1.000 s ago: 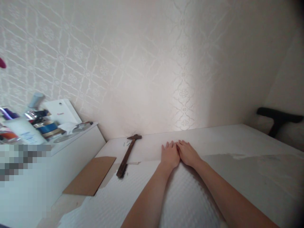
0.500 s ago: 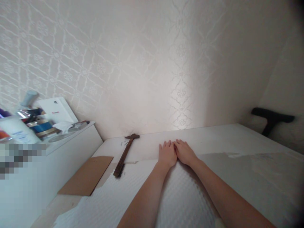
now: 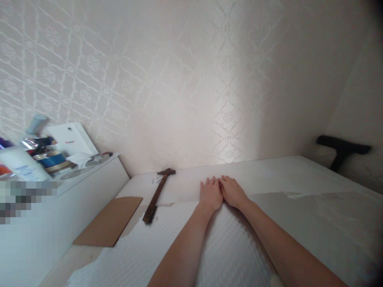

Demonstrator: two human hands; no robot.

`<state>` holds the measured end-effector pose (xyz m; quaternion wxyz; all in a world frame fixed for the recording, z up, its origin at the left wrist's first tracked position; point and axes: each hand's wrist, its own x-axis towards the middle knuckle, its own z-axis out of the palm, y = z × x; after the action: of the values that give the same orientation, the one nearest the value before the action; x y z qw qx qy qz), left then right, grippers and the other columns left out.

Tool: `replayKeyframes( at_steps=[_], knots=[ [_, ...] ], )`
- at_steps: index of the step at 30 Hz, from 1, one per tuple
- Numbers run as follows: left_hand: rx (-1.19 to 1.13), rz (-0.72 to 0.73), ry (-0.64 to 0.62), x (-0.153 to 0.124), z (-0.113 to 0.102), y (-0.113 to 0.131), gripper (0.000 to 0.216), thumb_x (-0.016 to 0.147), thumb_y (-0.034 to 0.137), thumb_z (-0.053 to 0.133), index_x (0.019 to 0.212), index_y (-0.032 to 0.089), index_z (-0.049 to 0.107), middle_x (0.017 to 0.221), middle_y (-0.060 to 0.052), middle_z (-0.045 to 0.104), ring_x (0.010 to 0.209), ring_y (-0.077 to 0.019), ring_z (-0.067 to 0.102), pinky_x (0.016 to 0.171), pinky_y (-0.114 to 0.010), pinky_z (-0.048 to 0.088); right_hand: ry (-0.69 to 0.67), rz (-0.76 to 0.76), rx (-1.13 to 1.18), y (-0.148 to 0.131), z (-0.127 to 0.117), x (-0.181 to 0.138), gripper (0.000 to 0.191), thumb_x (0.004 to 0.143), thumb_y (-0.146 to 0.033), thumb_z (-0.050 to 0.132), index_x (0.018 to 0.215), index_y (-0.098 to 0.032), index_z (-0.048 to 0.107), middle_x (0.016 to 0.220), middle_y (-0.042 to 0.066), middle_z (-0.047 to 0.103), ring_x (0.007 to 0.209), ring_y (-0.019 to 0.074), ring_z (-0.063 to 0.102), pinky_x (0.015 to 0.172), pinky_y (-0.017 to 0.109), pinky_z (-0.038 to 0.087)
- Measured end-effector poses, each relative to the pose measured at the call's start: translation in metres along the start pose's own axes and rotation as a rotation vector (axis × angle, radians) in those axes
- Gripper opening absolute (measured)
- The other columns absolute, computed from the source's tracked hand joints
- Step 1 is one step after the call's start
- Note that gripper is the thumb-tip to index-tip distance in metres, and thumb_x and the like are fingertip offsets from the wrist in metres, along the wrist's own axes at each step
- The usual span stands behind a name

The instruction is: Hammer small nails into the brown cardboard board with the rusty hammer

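Observation:
My left hand (image 3: 210, 194) and my right hand (image 3: 232, 191) lie flat side by side, fingers stretched out, on the far edge of a white textured sheet (image 3: 167, 251) spread over a pale board (image 3: 269, 171). Both hands hold nothing and press down on the sheet's edge. A dark hammer (image 3: 156, 194) with a wooden handle lies to the left of my left hand, its head toward the wall. A brown cardboard piece (image 3: 109, 221) lies further left on the board's corner.
A white cabinet (image 3: 89, 175) at the left carries bottles, tape rolls and a white tablet (image 3: 70, 138). Patterned wallpaper (image 3: 179, 79) rises right behind the board. A black T-shaped object (image 3: 341, 150) stands at the far right.
The view has shifted slightly; my hands stay flat together on the sheet's edge. Nothing else has moved.

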<state>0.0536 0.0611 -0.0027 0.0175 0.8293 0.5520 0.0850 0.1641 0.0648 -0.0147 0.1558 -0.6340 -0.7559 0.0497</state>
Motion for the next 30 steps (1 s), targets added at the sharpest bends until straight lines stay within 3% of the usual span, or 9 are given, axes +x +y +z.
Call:
replayKeyframes(
  at_steps=[30],
  knots=[
    [-0.009, -0.007, -0.014, -0.0013, -0.0045, 0.0021, 0.048, 0.090, 0.024, 0.022, 0.135, 0.015, 0.036, 0.144, -0.008, 0.034, 0.132, -0.0253, 0.029, 0.108, -0.049, 0.023, 0.018, -0.017, -0.006, 0.0018, 0.0013, 0.0003, 0.044, 0.091, -0.019, 0.025, 0.126, -0.008, 0.049, 0.136, 0.019, 0.043, 0.127, 0.0262, 0.036, 0.104, 0.041, 0.024]
  ],
)
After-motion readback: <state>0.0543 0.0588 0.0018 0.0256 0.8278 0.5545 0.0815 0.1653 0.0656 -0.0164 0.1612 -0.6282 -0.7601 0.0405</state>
